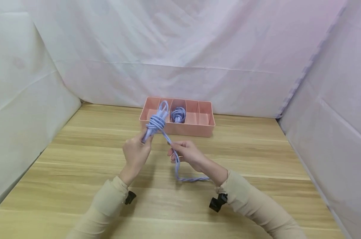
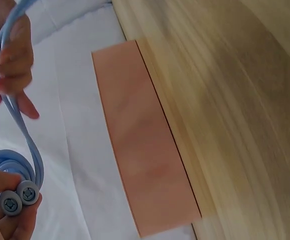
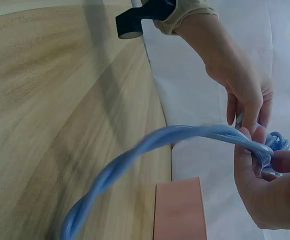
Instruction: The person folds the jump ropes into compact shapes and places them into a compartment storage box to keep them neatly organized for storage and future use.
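Note:
A blue jump rope (image 1: pixel 156 122) is partly wound around its two handles, which my left hand (image 1: pixel 136 152) grips upright-tilted over the table. The round handle ends (image 2: pixel 28 193) show side by side in the left wrist view. To the right, my right hand (image 1: pixel 188 154) pinches the doubled, loose length of cord (image 3: pixel 155 139) between thumb and fingers. That cord runs from the coil through the fingers, then bends down and off to the right, twisted on itself. A second wound blue jump rope (image 1: pixel 178 115) lies in the middle compartment of the pink divided box (image 1: pixel 186 130).
The pink box stands at the table's back edge, behind both hands, with several compartments side by side. White cloth (image 1: pixel 180 79) hangs behind the wooden table (image 1: pixel 88 156) and along both sides. A black wrist camera (image 1: pixel 217 202) hangs beneath the right sleeve.

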Motion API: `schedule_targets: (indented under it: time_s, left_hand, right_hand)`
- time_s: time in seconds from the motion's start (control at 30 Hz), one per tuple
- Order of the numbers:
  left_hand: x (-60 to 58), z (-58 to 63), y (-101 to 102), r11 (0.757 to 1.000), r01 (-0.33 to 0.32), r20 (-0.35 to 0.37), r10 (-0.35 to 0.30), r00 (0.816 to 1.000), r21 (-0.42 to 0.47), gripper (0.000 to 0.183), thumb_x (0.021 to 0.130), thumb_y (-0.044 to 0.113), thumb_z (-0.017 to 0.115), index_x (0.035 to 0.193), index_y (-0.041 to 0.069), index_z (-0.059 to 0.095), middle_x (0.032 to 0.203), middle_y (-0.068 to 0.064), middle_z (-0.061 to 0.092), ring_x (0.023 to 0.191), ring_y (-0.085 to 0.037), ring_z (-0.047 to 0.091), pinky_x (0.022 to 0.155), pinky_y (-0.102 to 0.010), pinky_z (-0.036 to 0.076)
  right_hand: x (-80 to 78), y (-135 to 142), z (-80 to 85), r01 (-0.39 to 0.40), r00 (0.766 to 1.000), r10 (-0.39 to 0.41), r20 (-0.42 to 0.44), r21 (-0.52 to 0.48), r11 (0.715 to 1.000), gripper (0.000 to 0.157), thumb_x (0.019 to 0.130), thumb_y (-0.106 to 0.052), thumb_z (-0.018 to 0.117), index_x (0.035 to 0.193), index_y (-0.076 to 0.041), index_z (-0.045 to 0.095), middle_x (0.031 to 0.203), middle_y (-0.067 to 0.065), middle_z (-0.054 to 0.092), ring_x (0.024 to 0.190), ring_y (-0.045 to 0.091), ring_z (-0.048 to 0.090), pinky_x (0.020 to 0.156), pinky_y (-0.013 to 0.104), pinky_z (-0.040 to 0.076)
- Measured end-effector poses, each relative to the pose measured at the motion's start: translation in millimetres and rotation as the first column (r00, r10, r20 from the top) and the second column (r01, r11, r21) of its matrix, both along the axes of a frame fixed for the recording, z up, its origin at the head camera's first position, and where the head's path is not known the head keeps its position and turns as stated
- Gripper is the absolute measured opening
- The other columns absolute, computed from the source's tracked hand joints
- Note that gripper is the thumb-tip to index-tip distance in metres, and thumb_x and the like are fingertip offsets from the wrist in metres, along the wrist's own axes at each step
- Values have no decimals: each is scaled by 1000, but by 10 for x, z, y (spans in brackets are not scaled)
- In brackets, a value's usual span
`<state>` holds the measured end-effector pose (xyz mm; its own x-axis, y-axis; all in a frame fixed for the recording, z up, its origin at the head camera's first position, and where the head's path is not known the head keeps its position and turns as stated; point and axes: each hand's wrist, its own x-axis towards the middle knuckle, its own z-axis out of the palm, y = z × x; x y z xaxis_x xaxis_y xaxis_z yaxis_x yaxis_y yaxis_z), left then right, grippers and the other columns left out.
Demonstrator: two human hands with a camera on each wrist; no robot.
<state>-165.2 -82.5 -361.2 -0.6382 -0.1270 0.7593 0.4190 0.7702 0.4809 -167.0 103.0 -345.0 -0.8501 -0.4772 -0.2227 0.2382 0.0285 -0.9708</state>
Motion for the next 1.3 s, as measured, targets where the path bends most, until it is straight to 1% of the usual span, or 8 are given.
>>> schedule_targets:
  time_s: [0.4, 0.53, 0.6, 0.73, 0.87, 1.0, 1.17, 1.3]
  left_hand:
    - [-109, 47, -250, 993, -120, -55, 119, 991, -19, 17, 74, 3, 69, 90, -2, 68, 41, -7, 46, 37, -8, 19, 35, -25, 15]
    - [-130, 37, -318, 980, -163, -37, 160, 986, -113, 13, 75, 3, 67, 87, -2, 66, 42, -8, 47, 36, -9, 20, 35, -25, 15]
    - [-121, 17, -332, 968, -158, 4, 162, 987, -193, 12, 75, 3, 66, 86, -1, 65, 41, -7, 45, 35, -10, 21, 34, -25, 16]
    - [-41, -5, -253, 924, -100, 149, 165, 975, -369, 10, 70, -1, 65, 80, 1, 62, 41, -4, 43, 35, -12, 28, 33, -26, 23]
    - [97, 10, -56, 855, -4, 316, 196, 928, -519, 10, 62, -4, 66, 69, 1, 60, 46, -5, 50, 38, -15, 38, 34, -27, 31]
    - [231, 1, 120, 787, 96, 386, 188, 903, -609, 11, 62, -3, 69, 65, 2, 60, 50, -4, 54, 39, -13, 41, 34, -23, 33]
    - [387, -50, 247, 698, 147, 302, 103, 948, -701, 10, 66, 0, 70, 66, 5, 62, 50, 0, 53, 39, -9, 39, 34, -21, 33]
    - [513, -106, 308, 641, 173, 188, -45, 981, -747, 11, 66, 2, 70, 65, 7, 61, 51, 1, 54, 40, -8, 42, 34, -20, 33]
  right_hand:
    - [56, 165, 15, -56, 993, 62, -98, 70, 996, 28, 93, -10, 48, 108, 12, 57, 79, 4, 63, 65, 8, 58, 68, 28, 52]
    - [119, 202, 18, -103, 949, 161, -272, 217, 971, 22, 91, -3, 50, 105, 11, 60, 78, 11, 63, 64, 8, 57, 66, 32, 54]
    - [145, 215, 64, -94, 889, 222, -400, 316, 944, 20, 91, -2, 51, 102, 9, 63, 75, 11, 63, 64, 9, 57, 64, 32, 54]
    - [170, 233, 213, -15, 686, 359, -633, 480, 877, 14, 89, -4, 55, 93, 1, 67, 71, 3, 60, 61, 7, 52, 56, 24, 50]
    - [166, 254, 329, 68, 479, 451, -753, 544, 836, 10, 86, -8, 59, 90, -3, 68, 71, -1, 62, 59, 3, 48, 52, 16, 43]
    - [140, 292, 393, 97, 364, 466, -806, 530, 842, 13, 84, -7, 61, 94, -2, 69, 82, 3, 68, 69, 4, 59, 62, 16, 48]
    - [49, 343, 432, 116, 260, 411, -874, 451, 885, 11, 81, -2, 63, 91, -1, 69, 85, 6, 68, 77, 12, 64, 70, 20, 51]
    - [-72, 390, 383, 153, 186, 378, -907, 407, 900, 10, 80, -2, 65, 88, -1, 69, 80, 5, 66, 73, 13, 61, 66, 20, 50]
